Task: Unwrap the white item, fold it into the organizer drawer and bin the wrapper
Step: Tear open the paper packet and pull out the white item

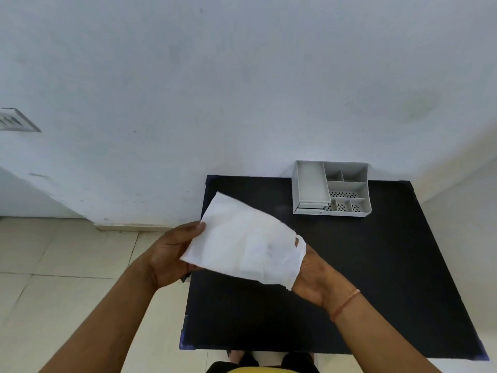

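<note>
A white sheet-like item is spread flat in the air above the left part of a black table. My left hand pinches its left edge with the thumb on top. Under its right edge, my right hand grips the sheet from below, with a fold draped over the fingers. A grey organizer stands at the table's far edge against the wall, with a long tray on its left, several small compartments on its right and a drawer front low at its left. No wrapper or bin is visible.
A white wall rises right behind the table. Pale floor tiles lie to the left. My feet show below the table's near edge. A grey vent plate is fixed to the wall at far left.
</note>
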The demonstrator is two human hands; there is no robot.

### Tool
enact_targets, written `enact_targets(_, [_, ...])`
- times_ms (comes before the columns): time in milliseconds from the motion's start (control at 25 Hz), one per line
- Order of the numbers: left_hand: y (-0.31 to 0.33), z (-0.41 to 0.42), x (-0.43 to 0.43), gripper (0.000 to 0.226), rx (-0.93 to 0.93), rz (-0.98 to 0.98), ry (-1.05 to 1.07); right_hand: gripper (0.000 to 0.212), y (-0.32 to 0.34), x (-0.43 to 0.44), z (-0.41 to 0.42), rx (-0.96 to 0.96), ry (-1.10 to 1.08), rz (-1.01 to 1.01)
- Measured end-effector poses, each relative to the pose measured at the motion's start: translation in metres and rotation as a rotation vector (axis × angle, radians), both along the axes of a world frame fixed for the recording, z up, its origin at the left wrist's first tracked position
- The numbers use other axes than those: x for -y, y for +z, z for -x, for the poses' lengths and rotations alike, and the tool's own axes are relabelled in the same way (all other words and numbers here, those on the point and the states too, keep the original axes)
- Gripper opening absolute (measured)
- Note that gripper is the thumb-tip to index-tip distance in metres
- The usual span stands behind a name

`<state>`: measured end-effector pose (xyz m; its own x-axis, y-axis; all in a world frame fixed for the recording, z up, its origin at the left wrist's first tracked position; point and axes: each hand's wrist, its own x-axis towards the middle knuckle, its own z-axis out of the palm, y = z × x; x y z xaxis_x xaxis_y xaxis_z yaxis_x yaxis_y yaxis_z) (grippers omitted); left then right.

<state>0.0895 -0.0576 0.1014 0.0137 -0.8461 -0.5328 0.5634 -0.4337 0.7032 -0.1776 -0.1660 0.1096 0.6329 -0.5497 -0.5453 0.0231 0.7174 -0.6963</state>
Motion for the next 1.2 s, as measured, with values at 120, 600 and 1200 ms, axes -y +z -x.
enact_targets(120, [-0.019, 0.007, 0.000, 0.044, 0.211, -0.117, -0.147, 0.005, -0.011, -0.005, -0.008, -0.074, 0.035, -0.114])
enact_targets(600, [-0.053, 0.024, -0.003, 0.042, 0.373, -0.266, 0.000, 0.017, -0.039, -0.008, 0.018, -0.278, 0.057, -0.059])
enact_targets(1200, [-0.131, 0.066, -0.020, 0.041, 1.621, 0.498, -0.442, 0.024, -0.054, 0.020, 0.064, -0.511, -0.445, 0.118])
